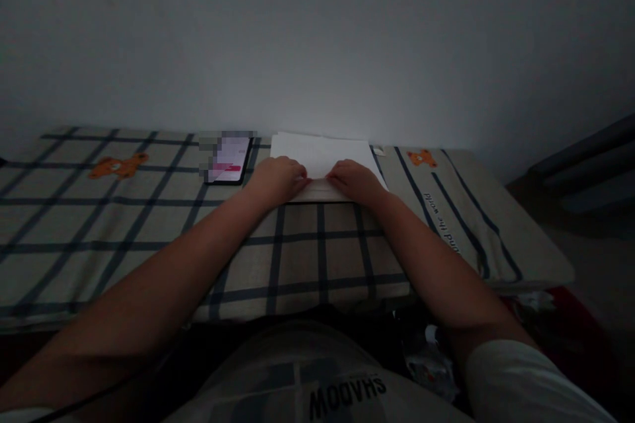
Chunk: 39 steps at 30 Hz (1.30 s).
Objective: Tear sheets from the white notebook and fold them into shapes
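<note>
White paper (320,153) lies on the checked cloth, close to the wall, with more sheets showing under its near edge. My left hand (278,180) has its fingers closed at the near edge of the paper, left of the middle. On the right of that same edge, my right hand (358,180) pinches the paper, fingertips a short gap from those of the left. Between the two hands the near edge looks slightly raised or folded; the dim light hides how far. Both palms are turned away from view.
A phone (231,157) with a lit screen lies left of the paper. The checked cloth (317,244) with bear prints covers the table up to the wall (317,46). A small pale scrap (379,151) sits right of the paper. Below the table's right side is a plastic bottle (430,357).
</note>
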Each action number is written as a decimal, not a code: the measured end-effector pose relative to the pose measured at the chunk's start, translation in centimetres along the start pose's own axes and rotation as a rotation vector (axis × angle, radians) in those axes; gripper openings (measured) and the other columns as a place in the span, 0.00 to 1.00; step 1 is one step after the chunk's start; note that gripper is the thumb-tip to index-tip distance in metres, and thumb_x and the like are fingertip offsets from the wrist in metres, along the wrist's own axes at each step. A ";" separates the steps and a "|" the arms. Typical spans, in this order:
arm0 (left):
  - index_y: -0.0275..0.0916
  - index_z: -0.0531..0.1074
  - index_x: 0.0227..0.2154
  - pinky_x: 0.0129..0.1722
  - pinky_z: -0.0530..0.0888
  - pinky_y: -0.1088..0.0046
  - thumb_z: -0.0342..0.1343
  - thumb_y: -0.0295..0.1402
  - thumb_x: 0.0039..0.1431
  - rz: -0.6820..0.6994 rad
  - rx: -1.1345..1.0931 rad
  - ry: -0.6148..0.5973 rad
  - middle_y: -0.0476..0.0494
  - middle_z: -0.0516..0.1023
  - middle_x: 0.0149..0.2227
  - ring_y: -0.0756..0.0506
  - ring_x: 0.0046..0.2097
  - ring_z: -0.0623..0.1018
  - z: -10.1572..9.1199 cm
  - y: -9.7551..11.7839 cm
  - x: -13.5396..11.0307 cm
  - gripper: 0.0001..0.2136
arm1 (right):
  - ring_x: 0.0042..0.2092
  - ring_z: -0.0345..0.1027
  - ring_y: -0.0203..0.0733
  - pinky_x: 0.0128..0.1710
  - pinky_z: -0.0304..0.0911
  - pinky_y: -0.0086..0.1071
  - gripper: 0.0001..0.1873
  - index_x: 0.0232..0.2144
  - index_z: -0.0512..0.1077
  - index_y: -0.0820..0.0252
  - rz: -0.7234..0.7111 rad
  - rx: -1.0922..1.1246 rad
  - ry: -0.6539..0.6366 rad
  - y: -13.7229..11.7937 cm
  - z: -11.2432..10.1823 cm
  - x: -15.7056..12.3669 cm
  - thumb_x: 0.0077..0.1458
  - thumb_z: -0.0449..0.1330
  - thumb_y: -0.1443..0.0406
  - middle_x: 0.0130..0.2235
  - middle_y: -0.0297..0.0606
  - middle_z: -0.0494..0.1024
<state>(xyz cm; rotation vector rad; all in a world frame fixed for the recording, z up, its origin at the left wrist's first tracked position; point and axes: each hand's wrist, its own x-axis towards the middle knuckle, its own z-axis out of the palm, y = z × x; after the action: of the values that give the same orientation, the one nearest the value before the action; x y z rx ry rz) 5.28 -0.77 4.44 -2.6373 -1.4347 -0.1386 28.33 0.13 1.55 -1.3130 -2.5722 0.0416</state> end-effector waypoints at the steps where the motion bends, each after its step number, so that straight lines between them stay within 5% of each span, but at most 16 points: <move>1: 0.42 0.80 0.43 0.41 0.72 0.65 0.44 0.44 0.68 -0.008 -0.016 0.008 0.40 0.82 0.44 0.39 0.47 0.80 0.1 0.0 -0.1 0.20 | 0.47 0.70 0.46 0.49 0.62 0.37 0.16 0.39 0.79 0.65 0.009 0.022 0.014 -0.1 0.1 0.0 0.68 0.52 0.64 0.43 0.47 0.80; 11: 0.41 0.80 0.40 0.42 0.74 0.65 0.47 0.40 0.68 0.027 -0.255 0.194 0.41 0.83 0.41 0.40 0.46 0.79 2.5 -1.0 -0.6 0.16 | 0.40 0.69 0.43 0.44 0.62 0.36 0.10 0.30 0.75 0.60 0.027 0.248 0.094 0.0 0.2 -0.2 0.62 0.58 0.64 0.35 0.41 0.77; 18: 0.41 0.80 0.41 0.40 0.74 0.64 0.46 0.40 0.68 0.036 -0.240 0.197 0.40 0.83 0.39 0.39 0.43 0.80 2.7 -1.3 -0.5 0.17 | 0.34 0.66 0.40 0.37 0.62 0.35 0.13 0.27 0.72 0.59 0.132 0.423 0.167 0.2 0.6 -0.3 0.58 0.62 0.56 0.31 0.37 0.75; 24: 0.39 0.79 0.42 0.47 0.74 0.63 0.47 0.38 0.68 0.128 -0.261 0.132 0.40 0.83 0.43 0.39 0.48 0.79 2.6 -1.4 -0.4 0.16 | 0.44 0.72 0.46 0.46 0.67 0.40 0.15 0.45 0.77 0.63 0.342 0.316 0.339 2.8 1.9 0.0 0.62 0.56 0.61 0.45 0.47 0.79; 28: 0.40 0.79 0.41 0.52 0.73 0.64 0.47 0.37 0.68 0.206 -0.327 0.135 0.43 0.83 0.46 0.41 0.50 0.78 3.1 -1.5 -0.3 0.15 | 0.57 0.68 0.55 0.59 0.60 0.49 0.31 0.61 0.68 0.67 0.403 0.087 0.244 3.5 2.2 0.1 0.58 0.63 0.59 0.56 0.55 0.75; 39: 0.42 0.79 0.42 0.52 0.73 0.65 0.50 0.39 0.66 0.169 -0.361 0.146 0.44 0.82 0.48 0.43 0.51 0.78 3.6 -1.5 -0.3 0.14 | 0.51 0.70 0.56 0.57 0.63 0.50 0.30 0.60 0.69 0.64 0.445 0.037 0.270 3.6 2.6 0.6 0.56 0.61 0.60 0.49 0.51 0.78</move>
<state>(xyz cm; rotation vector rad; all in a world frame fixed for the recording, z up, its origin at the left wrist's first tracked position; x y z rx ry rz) 3.86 0.37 0.95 -2.9400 -1.2321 -0.6117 30.28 2.98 -1.37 -1.7189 -2.0118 -0.0068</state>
